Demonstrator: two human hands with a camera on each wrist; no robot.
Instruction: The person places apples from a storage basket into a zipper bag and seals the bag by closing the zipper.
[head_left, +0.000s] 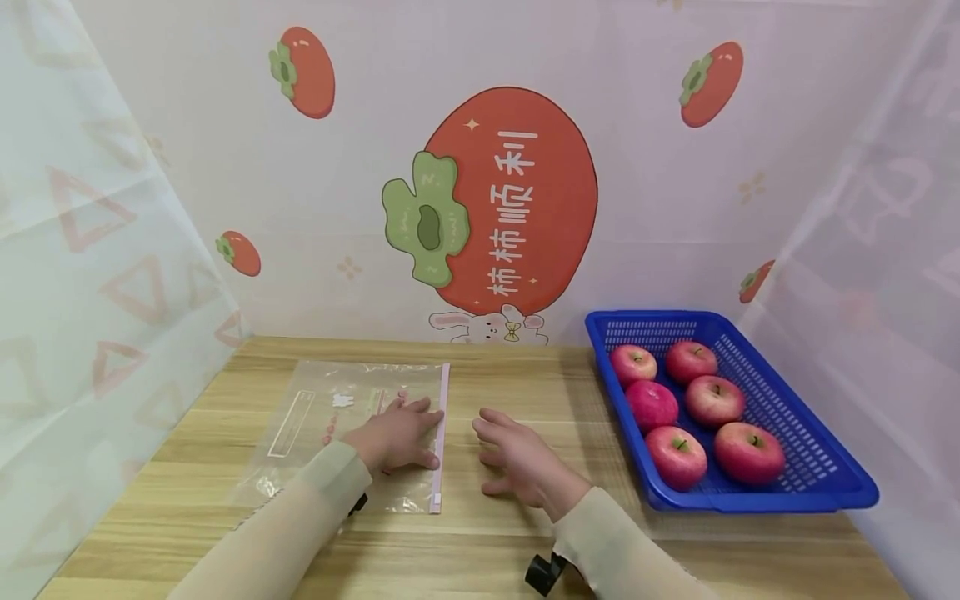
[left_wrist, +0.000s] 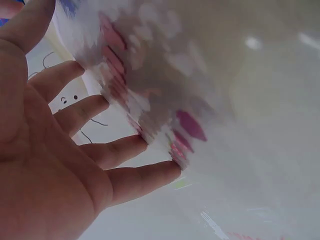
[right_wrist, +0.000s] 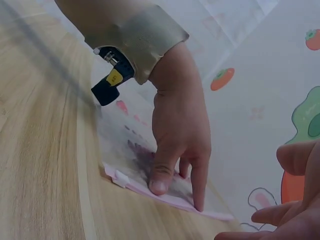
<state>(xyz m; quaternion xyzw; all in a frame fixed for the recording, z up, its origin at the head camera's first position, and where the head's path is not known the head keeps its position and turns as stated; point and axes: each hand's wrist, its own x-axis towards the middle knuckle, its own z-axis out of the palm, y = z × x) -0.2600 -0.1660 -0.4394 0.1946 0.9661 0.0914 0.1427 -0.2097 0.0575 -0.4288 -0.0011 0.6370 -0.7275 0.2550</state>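
A clear zip bag (head_left: 330, 433) with pink prints lies flat on the table, its pink slider strip (head_left: 442, 417) towards the right. My left hand (head_left: 396, 435) rests on the bag beside that strip, palm down with fingers spread. In the right wrist view, the left thumb and a fingertip touch down at the strip (right_wrist: 170, 201). The left wrist view shows the fingertips (left_wrist: 172, 170) against the printed film. My right hand (head_left: 521, 458) is held to the right of the bag, fingers apart and lightly bent, with nothing in it.
A blue plastic basket (head_left: 780, 502) with several red apples (head_left: 715, 400) stands on the right of the wooden table (head_left: 525, 550). White printed sheets (head_left: 645, 208) enclose the back and both sides. A black wrist mount (head_left: 546, 575) hangs under the right sleeve.
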